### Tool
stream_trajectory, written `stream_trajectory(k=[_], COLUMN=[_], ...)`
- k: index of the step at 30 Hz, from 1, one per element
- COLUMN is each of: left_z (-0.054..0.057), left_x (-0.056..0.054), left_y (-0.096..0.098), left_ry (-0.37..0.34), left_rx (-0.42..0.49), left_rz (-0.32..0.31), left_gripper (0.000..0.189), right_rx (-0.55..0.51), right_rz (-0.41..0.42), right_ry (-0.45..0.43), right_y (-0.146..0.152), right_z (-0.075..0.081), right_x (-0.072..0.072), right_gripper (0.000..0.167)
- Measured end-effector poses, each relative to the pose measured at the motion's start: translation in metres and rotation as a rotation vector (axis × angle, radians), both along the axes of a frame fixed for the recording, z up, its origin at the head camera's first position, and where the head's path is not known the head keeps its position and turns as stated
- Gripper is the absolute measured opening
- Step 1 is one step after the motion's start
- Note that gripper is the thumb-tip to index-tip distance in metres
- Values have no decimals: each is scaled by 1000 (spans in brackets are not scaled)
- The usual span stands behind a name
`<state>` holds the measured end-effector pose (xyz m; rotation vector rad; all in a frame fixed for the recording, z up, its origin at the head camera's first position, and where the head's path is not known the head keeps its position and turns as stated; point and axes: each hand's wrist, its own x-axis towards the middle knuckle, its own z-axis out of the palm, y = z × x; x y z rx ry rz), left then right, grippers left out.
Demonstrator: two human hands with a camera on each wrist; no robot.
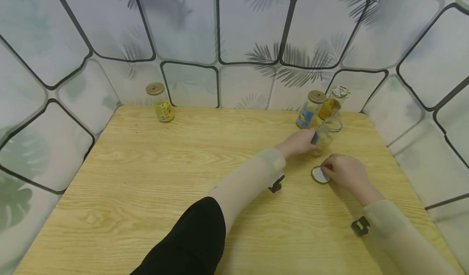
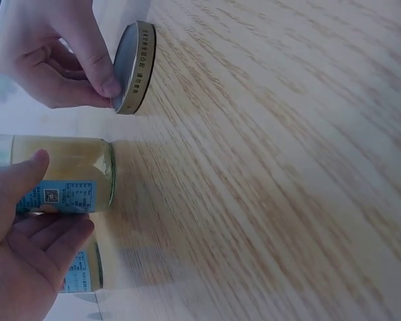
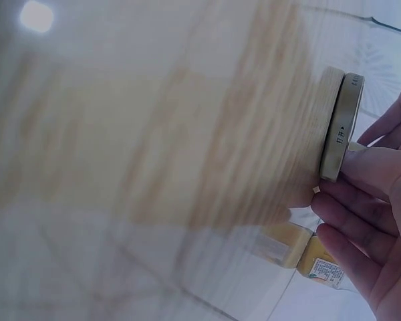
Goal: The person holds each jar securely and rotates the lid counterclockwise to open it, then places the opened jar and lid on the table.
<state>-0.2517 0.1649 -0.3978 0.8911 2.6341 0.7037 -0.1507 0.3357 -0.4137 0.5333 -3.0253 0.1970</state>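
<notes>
My left hand (image 1: 298,142) grips a lidless clear glass jar (image 1: 324,140) at the right side of the table, its thumb and fingers on opposite sides. The left wrist view shows a blue printed label on this jar. Just in front of it, my right hand (image 1: 346,172) pinches the rim of a round gold metal lid (image 1: 318,175) whose pale inner side faces up. The lid (image 3: 344,127) is low over the wood, and its edge bears dark printed characters. Behind the held jar stands a blue-labelled jar (image 1: 306,113) with a gold lid.
A jar with amber contents (image 1: 330,107) and a patterned lid stands at the back right. At the back left is a yellow-labelled jar (image 1: 163,109) with a gold lid. Patterned wall panels (image 1: 190,84) border the wooden table (image 1: 165,157) behind and at both sides.
</notes>
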Motion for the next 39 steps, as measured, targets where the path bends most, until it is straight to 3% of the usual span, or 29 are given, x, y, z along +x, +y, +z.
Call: stream_trajectory(k=[17,28,35,39], left_z=[0,0,2,11], left_x=[3,0,-1,-4], left_y=[-3,-9,-17,-31], left_ry=[-1,-7,-3,9], left_rx=[19,55,54,16], left_rz=[-11,-48,-18,-19], left_gripper=[61,48,71,83], right_rx=[5,3,3,6], right_rz=[6,-2,4,7], right_ry=[8,9,17,21], right_y=[-1,-1,-1,-1], right_z=[1,0,0,0], right_x=[1,0,0,1], right_gripper=[9,8,8,8])
